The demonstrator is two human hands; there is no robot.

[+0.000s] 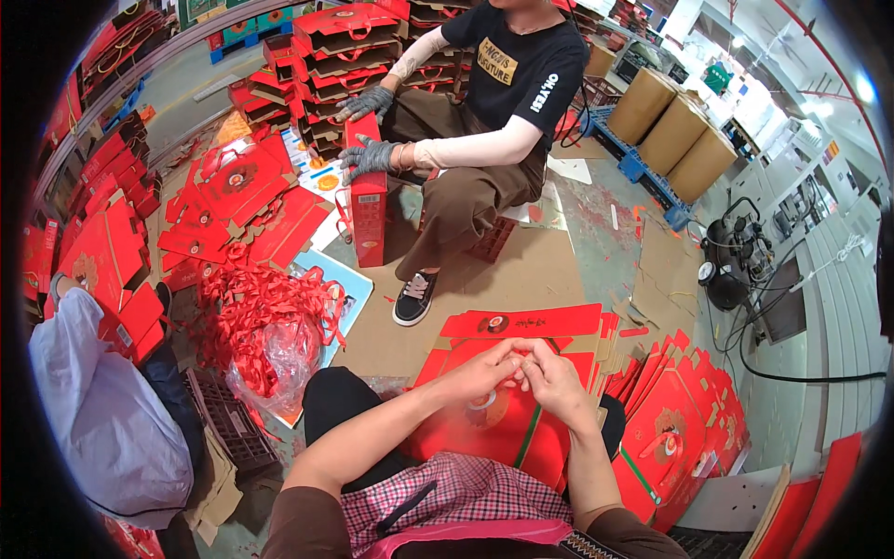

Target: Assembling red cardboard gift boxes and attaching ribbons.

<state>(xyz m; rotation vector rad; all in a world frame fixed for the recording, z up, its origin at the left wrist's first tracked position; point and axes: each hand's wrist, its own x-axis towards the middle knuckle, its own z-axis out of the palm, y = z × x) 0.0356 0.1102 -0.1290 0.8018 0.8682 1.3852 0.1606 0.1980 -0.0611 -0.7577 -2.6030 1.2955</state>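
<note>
My left hand (486, 369) and my right hand (557, 380) meet above my lap, fingers curled in and fingertips touching. Both are closed; whatever they may hold between the fingertips is too small to make out. Right under them a flattened red cardboard gift box (549, 456) lies across my knees, with a round printed design partly covered by my left hand and a green strip running down it. Beyond my fingers, a red flap (521, 321) of cardboard with a small round print sticks out.
Red ribbons (251, 317) heap up in clear plastic at my left. More flat red boxes (666, 429) fan out at my right. Facing me, a seated co-worker in gloves (368, 158) steadies an upright red box (369, 219). Another person's pale sleeve (102, 401) is far left. A black compressor (731, 252) stands right.
</note>
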